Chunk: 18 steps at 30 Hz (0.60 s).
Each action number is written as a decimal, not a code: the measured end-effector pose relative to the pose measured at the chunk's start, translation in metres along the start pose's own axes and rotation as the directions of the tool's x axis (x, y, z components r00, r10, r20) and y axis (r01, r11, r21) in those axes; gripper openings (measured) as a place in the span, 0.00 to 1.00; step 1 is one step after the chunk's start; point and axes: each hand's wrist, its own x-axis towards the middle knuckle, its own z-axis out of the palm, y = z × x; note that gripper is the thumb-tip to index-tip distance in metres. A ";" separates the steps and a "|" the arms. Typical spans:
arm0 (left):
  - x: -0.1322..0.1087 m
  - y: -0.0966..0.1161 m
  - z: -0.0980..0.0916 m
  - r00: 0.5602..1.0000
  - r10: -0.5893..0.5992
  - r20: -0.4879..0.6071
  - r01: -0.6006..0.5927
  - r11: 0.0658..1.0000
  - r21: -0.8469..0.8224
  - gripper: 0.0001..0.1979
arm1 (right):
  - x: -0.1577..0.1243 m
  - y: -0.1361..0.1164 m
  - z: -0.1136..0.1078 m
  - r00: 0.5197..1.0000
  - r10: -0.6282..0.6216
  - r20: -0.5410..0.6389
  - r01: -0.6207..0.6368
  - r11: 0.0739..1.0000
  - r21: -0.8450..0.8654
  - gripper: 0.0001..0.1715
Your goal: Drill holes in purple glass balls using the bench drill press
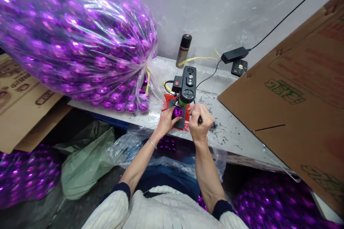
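A shiny purple faceted ball point(177, 111) sits at the foot of a small black bench press point(187, 85), under its head. My left hand point(166, 121) holds the ball from the left, thumb along its near side and fingers around the far side. On the right of the press, my right hand point(201, 118) is wrapped in a fist round a black lever handle point(200, 120); most of the handle is hidden by the fingers. The press stands on a dark base point(179, 123) over a red sheet point(186, 126).
A big clear bag point(88, 43) of purple balls fills the left. Behind the press stand a spray can point(184, 50) and a black power adapter point(234, 55) on a cord. Cardboard boxes point(292, 89) flank the bench point(231, 128), where small dark pins lie scattered.
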 end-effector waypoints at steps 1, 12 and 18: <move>-0.001 -0.001 0.002 1.000 0.003 -0.003 -0.003 1.000 -0.016 0.29 | -0.001 0.000 -0.001 1.000 0.003 0.004 -0.003 1.000 -0.002 0.17; -0.006 -0.004 0.009 0.999 -0.040 -0.023 0.038 0.996 -0.081 0.28 | -0.041 0.016 0.009 0.997 -0.078 -0.012 0.078 0.997 -0.005 0.14; -0.006 -0.004 0.010 0.999 -0.037 -0.032 0.035 0.996 -0.078 0.27 | -0.057 0.030 0.017 0.991 -0.121 -0.059 0.120 0.993 -0.015 0.13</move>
